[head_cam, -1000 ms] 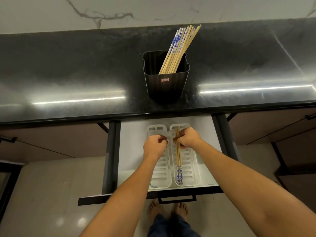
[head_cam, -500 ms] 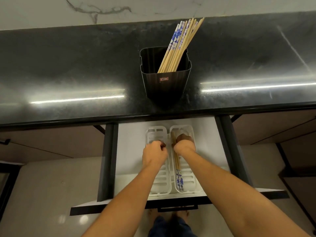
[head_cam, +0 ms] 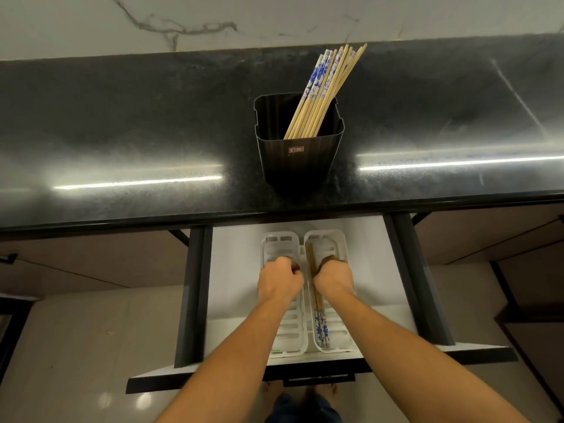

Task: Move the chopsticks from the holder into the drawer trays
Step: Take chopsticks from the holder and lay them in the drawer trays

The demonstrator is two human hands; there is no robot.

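A black holder (head_cam: 297, 160) stands on the dark countertop with several wooden chopsticks (head_cam: 320, 93) leaning to the right in it, some with blue-patterned tops. Below it, two white slotted trays lie side by side in the open drawer (head_cam: 238, 264). My left hand (head_cam: 279, 280) is a closed fist over the left tray (head_cam: 279, 242). My right hand (head_cam: 334, 277) rests over the right tray (head_cam: 334, 239) with its fingers curled under and hidden. A pair of chopsticks (head_cam: 320, 328) lies lengthwise in the right tray along the hand's thumb side; whether the hand grips it is hidden.
The black countertop (head_cam: 122, 132) runs the full width, with a marble wall behind it. Dark drawer rails (head_cam: 195, 288) flank the white drawer floor. Closed brown cabinet fronts sit on both sides. My bare feet (head_cam: 300, 395) stand on the pale floor under the drawer front.
My right hand has lowered the pair of chopsticks flat into the right tray and shifted to their right side. The left fist has stayed over the left tray.
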